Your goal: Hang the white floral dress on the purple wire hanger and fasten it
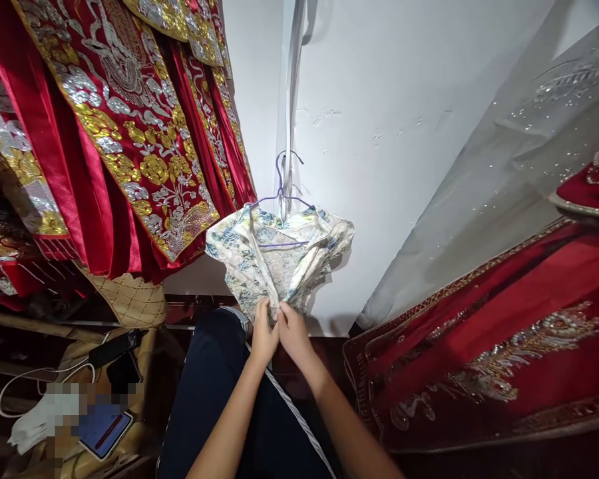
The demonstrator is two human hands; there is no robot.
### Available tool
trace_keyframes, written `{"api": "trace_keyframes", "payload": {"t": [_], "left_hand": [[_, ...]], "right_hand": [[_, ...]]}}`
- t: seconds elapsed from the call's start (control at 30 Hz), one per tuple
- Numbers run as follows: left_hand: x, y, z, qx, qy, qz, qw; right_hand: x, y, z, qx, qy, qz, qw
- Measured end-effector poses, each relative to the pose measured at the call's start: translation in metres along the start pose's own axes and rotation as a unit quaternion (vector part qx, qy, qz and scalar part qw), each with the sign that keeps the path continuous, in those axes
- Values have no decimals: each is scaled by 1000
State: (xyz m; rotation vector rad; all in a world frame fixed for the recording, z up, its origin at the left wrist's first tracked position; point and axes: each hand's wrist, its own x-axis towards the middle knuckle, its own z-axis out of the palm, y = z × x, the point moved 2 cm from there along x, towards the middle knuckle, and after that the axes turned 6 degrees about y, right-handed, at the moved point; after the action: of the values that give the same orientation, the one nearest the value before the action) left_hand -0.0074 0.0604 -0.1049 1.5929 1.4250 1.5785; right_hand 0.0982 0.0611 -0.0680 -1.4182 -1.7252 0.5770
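The floral garment [279, 256] hung on a purple hanger [281, 199] at frame centre, mid-fastening. Both hands, left [263, 338] and right [293, 332], pinched its lower front edges together; next likely needed aligning them precisely.

Floral garment [279, 256] of smooth, faintly shiny cloth, thin purple wire hanger [281, 193], glossy red satin robes [114, 133] with metallic gold and silver embroidery, matt white wall [379, 100] slightly rough, sheer veil [519, 153] with sequins

Both forearms rise bare from the bottom centre of the frame, no sleeves showing; dark navy trousers [214, 392], perhaps with a white striped edge, cover the legs.
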Motion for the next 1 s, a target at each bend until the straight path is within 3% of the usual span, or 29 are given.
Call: {"api": "trace_keyframes", "payload": {"t": [0.07,0.17,0.23,0.4,0.53,0.67,0.77,0.87,0.93,1.0], "left_hand": [[-15,8,-1,-24,-3,-44,999],[-31,25,-13,-42,39,-81,995],[-36,39,-23,-42,64,-71,995],[-35,63,-37,-23,31,-23,999],[-39,61,-31,6,1,-22,1000],[-52,59,-13,21,-31,-18,999],[-60,63,-3,16,-73,7,997],[-47,71,-8,18,-123,26,992],[-21,86,-21,3,-142,41,989],[16,113,-39,-38,-114,76,990]], "right_hand": [[-22,-10,-1,78,10,13,997],[-40,-30,-6,164,25,21,986],[-45,-42,-11,267,33,46,962],[-40,-59,-27,433,57,125,891],[2,-79,-63,437,95,98,889],[66,-127,-113,389,91,-4,917],[94,-160,-137,372,115,-73,918],[94,-173,-141,371,130,-109,913],[85,-173,-137,375,117,-116,912],[76,-169,-132,380,104,-109,913]]}}
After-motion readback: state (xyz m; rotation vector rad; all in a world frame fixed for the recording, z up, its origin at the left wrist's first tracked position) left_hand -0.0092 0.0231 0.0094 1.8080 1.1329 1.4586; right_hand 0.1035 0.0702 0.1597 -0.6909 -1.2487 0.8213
